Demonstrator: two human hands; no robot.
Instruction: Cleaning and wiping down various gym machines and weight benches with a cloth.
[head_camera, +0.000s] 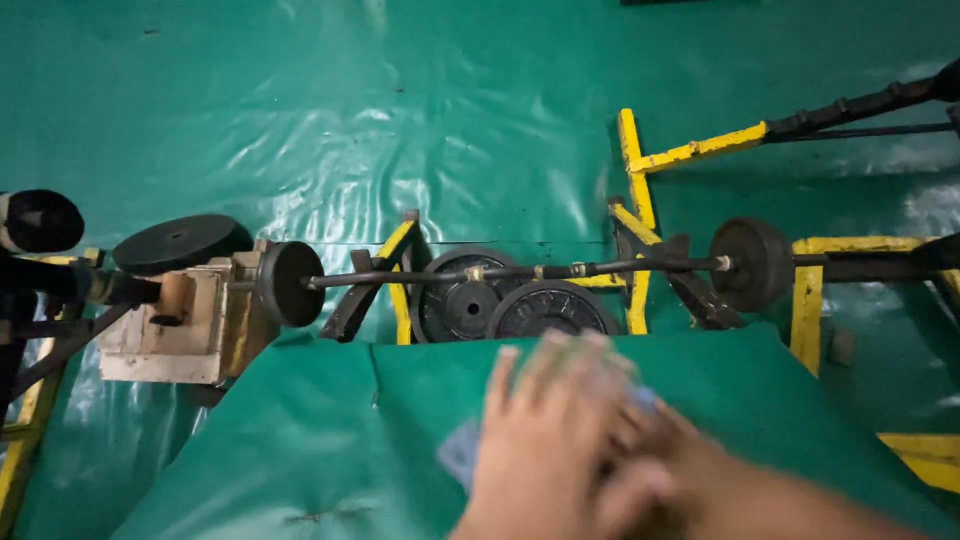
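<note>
While the view looks straight down over a green padded bench (300, 440), the far left edge shows a black roller pad (42, 220) on a dark frame. Beside it a black weight plate (178, 243) lies flat near a pale wooden block (190, 325). Just right of the block, a barbell (520, 270) runs across the picture, with a small dark plate on each end, and rests on a yellow and black rack (632, 215). Under the bar's middle two more plates (548, 310) lean together on the green floor (400, 120).

Lower, near the middle of the bench, the left hand (545, 440) lies palm down with its fingers (500, 385) straight, slightly spread and pointing away from the person. It presses on a pale blue cloth (462, 452), of which only a corner at the left and a sliver beyond the fingertips show. The hand is blurred. Just to its right the right hand (690, 470) is touching the left one, also smeared by blur; whether its fingers are spread or closed cannot be told. Farther right, another yellow frame piece (806, 300) stands beside the bench.
</note>
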